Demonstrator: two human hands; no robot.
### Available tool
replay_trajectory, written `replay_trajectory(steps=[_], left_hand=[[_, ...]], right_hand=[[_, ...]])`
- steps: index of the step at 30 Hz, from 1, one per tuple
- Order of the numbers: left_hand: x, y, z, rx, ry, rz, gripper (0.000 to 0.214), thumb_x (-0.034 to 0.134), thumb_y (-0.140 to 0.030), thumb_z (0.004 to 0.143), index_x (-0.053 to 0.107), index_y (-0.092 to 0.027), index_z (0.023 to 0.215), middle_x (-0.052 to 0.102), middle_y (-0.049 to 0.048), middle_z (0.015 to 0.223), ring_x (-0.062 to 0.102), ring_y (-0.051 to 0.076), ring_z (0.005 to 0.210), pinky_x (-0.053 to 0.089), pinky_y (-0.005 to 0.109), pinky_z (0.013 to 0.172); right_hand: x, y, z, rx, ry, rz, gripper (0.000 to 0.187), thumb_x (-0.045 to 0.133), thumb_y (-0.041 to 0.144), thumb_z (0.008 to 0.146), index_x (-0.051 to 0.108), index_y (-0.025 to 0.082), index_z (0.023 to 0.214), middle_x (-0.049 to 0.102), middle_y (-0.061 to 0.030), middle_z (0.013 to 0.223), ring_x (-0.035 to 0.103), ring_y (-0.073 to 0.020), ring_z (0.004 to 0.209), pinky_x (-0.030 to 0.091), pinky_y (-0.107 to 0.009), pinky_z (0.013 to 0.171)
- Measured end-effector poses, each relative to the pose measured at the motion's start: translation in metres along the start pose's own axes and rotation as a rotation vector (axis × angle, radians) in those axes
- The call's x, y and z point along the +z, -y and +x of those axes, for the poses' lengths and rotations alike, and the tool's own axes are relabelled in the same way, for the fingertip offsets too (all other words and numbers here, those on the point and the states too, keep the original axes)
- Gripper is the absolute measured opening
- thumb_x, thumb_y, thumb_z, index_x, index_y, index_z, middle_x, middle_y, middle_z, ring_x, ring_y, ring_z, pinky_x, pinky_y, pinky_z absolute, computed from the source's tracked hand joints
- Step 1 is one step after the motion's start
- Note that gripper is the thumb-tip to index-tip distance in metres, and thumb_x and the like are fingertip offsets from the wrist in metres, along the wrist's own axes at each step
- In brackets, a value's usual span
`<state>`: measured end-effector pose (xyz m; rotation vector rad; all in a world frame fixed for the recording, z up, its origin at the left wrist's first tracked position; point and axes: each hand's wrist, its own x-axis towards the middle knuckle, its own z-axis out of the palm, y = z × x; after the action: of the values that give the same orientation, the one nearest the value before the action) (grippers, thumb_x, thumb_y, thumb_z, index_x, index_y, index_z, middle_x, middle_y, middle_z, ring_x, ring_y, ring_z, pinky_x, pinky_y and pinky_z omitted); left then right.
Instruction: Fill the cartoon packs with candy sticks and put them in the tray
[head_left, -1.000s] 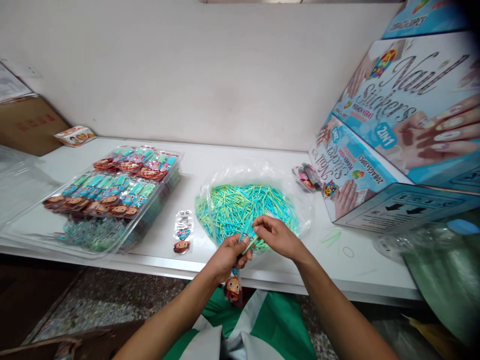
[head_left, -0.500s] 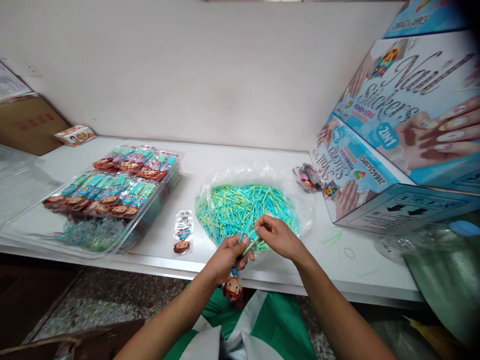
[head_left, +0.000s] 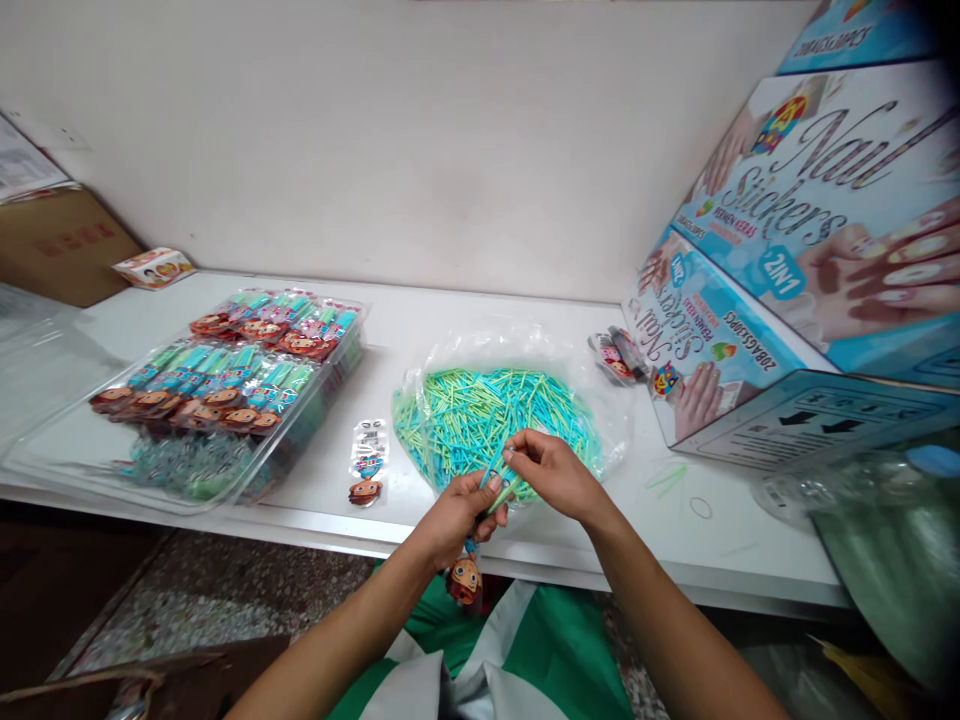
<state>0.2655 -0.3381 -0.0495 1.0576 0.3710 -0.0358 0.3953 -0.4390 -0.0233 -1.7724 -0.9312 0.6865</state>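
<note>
Right hand [head_left: 556,478] has shifted slightly toward the left hand [head_left: 457,515].
The left grips a cartoon-faced packet [head_left: 463,580] over the table [head_left: 645,535]'s front edge, before the bag of sticks [head_left: 487,350]; the right's closed fingertips [head_left: 513,456] meet its top, exact hold unclear.

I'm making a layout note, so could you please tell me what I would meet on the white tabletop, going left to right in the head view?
Clear plastic tray of packets, printed card, green and blue sticks in a clear bag, loose green pieces, thin ring.
</note>
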Motion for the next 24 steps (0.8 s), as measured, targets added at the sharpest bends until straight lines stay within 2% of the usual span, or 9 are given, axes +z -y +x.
replay_trajectory(steps=[6,13,24], left_hand=[[-0.0024,-0.0034,-0.0002,0.022,-0.011,0.06,0.033,0.054,-0.048,0.081,0.049,-0.015,0.079,0.059,0.0007,0.066,0.039,0.004,0.039,0.023,0.018,0.039],[-0.0067,-0.0018,0.0007,0.045,-0.036,0.106,0.035,0.051,-0.049,0.083,0.049,-0.015,0.072,0.056,-0.0008,0.061,0.037,0.003,0.039,0.024,0.017,0.039],[-0.0056,-0.006,-0.0015,0.02,-0.077,0.089,0.037,0.055,-0.05,0.078,0.05,-0.014,0.068,0.055,-0.0008,0.059,0.036,0.003,0.037,0.023,0.018,0.038]], right_hand=[[-0.0077,0.0014,-0.0014,0.003,0.036,-0.148,0.009,0.049,0.022,0.077,0.054,0.019,0.071,0.052,0.0034,0.063,0.047,-0.0107,0.059,0.035,-0.022,0.054],[-0.0074,-0.001,-0.0017,0.003,0.084,-0.144,0.01,0.048,0.023,0.079,0.055,0.018,0.073,0.054,0.0029,0.064,0.048,-0.0109,0.06,0.035,-0.022,0.055],[-0.0046,-0.0011,-0.002,-0.001,0.055,-0.079,0.017,0.049,0.034,0.083,0.057,0.018,0.081,0.057,0.001,0.071,0.052,-0.0126,0.066,0.04,-0.024,0.06]])
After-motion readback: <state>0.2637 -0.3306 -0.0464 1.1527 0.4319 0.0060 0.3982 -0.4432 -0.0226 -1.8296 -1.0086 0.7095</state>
